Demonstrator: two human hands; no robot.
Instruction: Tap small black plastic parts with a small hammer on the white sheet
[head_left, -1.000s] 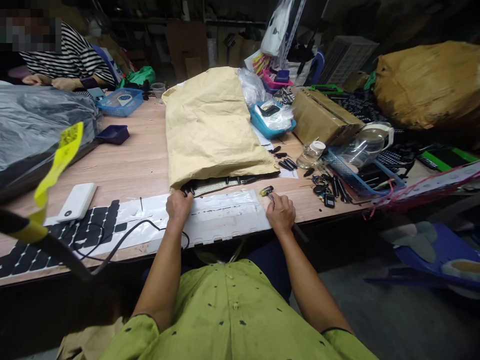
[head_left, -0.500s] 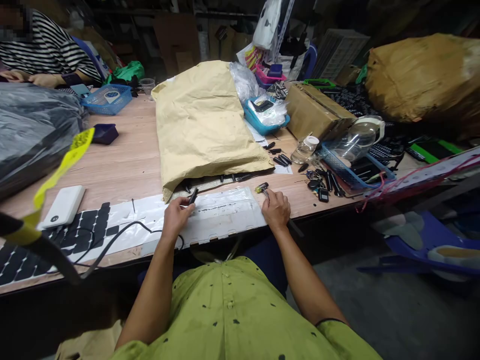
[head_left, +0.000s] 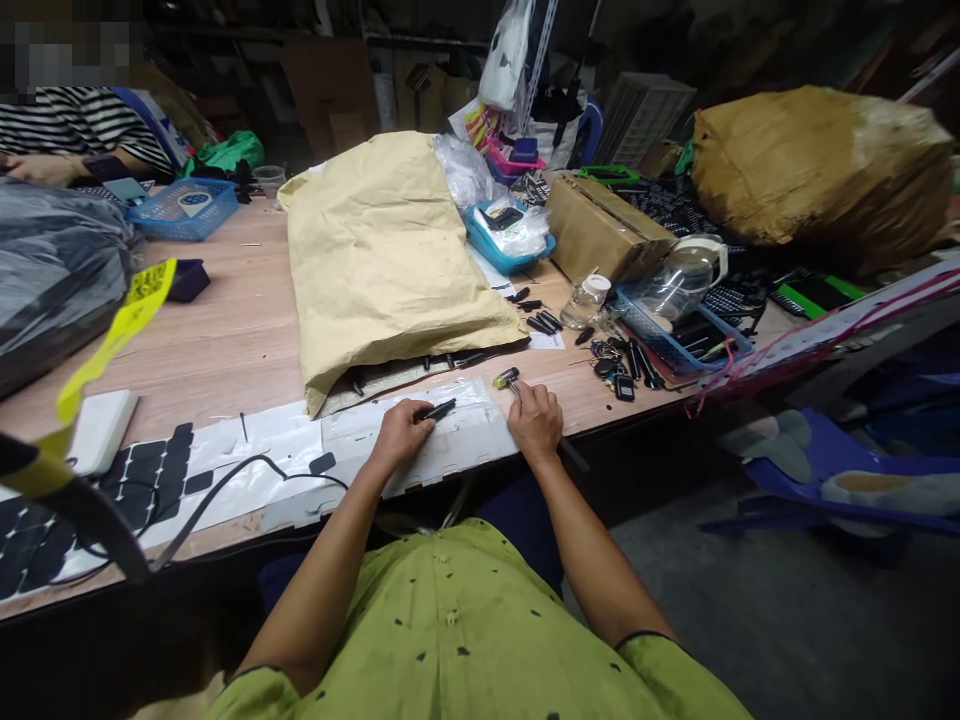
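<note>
My left hand (head_left: 403,432) is closed around a slim black pen-like piece (head_left: 441,409), whose tip points right just over the white board (head_left: 457,437) at the table's front edge. At the board's right end, my right hand (head_left: 536,422) grips a small hammer (head_left: 507,379) by its handle. The hammer's yellow and black head lies near the table surface, beyond my fingers. Behind both hands rests a large tan paper bag (head_left: 390,250), with several black pieces poking out from under its front edge.
Loose black pieces (head_left: 544,322), a glass jar (head_left: 585,302), keys (head_left: 622,387) and a blue basket (head_left: 682,345) stand on the right. To the left are a cable (head_left: 225,485), black squares (head_left: 150,475) and a white power bank (head_left: 105,430). A person in striped sleeves sits far left.
My left hand has moved right over the white board, and the black piece now points right instead of up. My right hand stays around the hammer. The whole view has shifted slightly.
</note>
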